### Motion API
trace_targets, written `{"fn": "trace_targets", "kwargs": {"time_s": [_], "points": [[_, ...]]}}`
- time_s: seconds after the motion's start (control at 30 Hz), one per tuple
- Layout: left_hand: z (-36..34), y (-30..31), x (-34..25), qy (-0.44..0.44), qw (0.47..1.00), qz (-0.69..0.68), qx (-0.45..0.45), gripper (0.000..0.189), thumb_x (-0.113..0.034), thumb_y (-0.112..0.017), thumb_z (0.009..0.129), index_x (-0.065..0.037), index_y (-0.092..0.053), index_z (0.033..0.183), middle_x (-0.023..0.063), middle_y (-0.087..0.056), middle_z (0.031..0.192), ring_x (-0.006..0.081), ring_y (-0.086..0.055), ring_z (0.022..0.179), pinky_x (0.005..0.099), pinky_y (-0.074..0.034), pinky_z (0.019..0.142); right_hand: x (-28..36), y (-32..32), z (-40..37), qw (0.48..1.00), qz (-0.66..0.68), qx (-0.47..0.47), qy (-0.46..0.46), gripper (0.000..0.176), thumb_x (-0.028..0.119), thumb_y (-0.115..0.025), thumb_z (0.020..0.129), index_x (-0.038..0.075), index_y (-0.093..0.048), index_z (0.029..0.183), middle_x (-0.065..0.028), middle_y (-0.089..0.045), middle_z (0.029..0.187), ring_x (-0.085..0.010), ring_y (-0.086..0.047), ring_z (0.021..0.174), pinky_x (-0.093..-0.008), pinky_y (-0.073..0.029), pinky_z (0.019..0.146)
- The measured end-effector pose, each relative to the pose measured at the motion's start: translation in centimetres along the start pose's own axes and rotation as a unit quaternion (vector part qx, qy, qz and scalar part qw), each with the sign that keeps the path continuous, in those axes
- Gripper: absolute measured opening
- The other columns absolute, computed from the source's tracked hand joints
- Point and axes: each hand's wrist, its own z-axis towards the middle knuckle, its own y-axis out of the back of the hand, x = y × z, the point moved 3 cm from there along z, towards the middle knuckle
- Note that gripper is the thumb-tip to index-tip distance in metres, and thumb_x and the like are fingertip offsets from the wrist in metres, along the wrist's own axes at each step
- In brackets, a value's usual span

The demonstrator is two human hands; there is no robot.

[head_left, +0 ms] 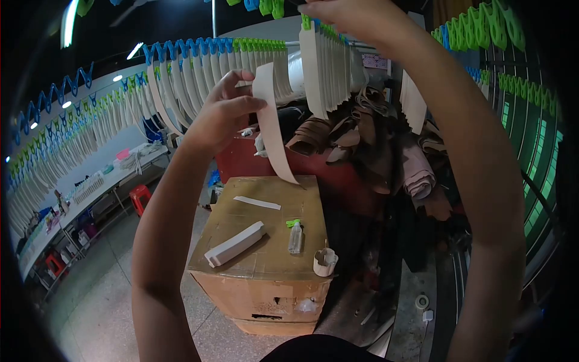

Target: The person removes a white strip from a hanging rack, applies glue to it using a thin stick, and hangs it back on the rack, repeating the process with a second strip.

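My left hand [220, 111] is closed, with thumb and fingers pinching the upper part of a long off-white strip [274, 130]. The strip hangs down in a slight curve, its lower end just over the cardboard box [259, 265]. My right hand [344, 15] is raised at the top edge, partly cut off. Its visible fingers are drawn together beside a green clip [306, 23]; what they hold, if anything, is out of sight. Below that clip hangs a row of similar strips [310, 72].
On the box lie a white bar-shaped carton [235, 244], a thin white strip [257, 203], a small spray bottle [295, 238] and a roll-like cup [325, 262]. Brown material rolls [310, 137] are heaped behind. Blue clips [193, 45] hold more strips at left.
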Motion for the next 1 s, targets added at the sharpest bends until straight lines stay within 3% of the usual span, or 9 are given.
{"fn": "trace_targets", "kwargs": {"time_s": [0.27,1.0], "points": [[6.4,0.2,-2.0,-0.051,0.996,0.071,0.024,0.049,-0.003,-0.066,0.078,0.001,-0.041,0.121,0.0159,-0.060,0.104,0.0237,-0.061,0.097,0.0320,-0.046,0.090,0.9,0.0,1.1,0.999,0.030,-0.009,0.025,0.017,0.021,-0.057,0.095,0.005,-0.060,0.096,0.0024,-0.056,0.081,-0.0057,-0.051,0.071,-0.0237,-0.043,0.063],[9.9,0.5,-3.4,-0.082,0.992,0.059,0.071,0.052,-0.004,-0.067,0.078,0.001,-0.041,0.123,0.0198,-0.057,0.110,0.0265,-0.060,0.102,0.0349,-0.045,0.097,0.3,-0.8,1.8,0.986,0.149,-0.012,0.077,0.016,0.021,-0.056,0.095,0.005,-0.058,0.096,0.0019,-0.054,0.080,-0.0068,-0.051,0.069,-0.0245,-0.043,0.063]]}}
